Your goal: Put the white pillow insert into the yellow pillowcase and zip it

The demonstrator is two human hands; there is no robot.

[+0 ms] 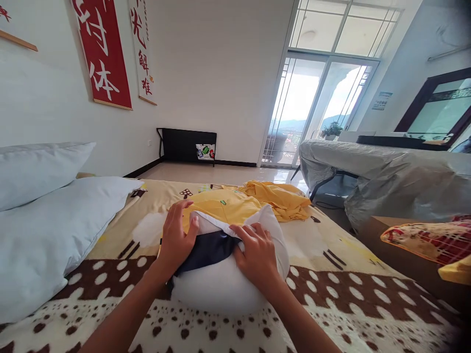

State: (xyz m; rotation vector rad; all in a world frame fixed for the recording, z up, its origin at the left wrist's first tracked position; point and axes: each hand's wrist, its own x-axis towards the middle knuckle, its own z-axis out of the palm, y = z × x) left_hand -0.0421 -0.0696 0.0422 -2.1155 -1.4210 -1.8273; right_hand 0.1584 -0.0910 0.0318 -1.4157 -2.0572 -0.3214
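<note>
A plump white pillow (228, 291) lies in front of me on the bed, with a shiny navy strip of cloth (210, 252) across its upper side. My left hand (178, 235) is curled round the pillow's far left part, thumb on the white edge and fingers over the far side. On the far right edge, my right hand (256, 251) grips the white fabric beside the navy cloth, fingers bent and thumb underneath. Just beyond both hands spreads a yellow cloth (228, 203) with small printed figures, bunched up at its right end. Whether it joins the navy strip is hidden.
Two more white pillows (47, 235) are piled at the left. Beneath everything is a patterned blanket (316, 294) in beige and brown. A brown box (401, 255) with red patterned fabric (434, 240) stands at the right, near a plastic-covered table (390, 166). A black folded panel (180, 144) leans against the wall.
</note>
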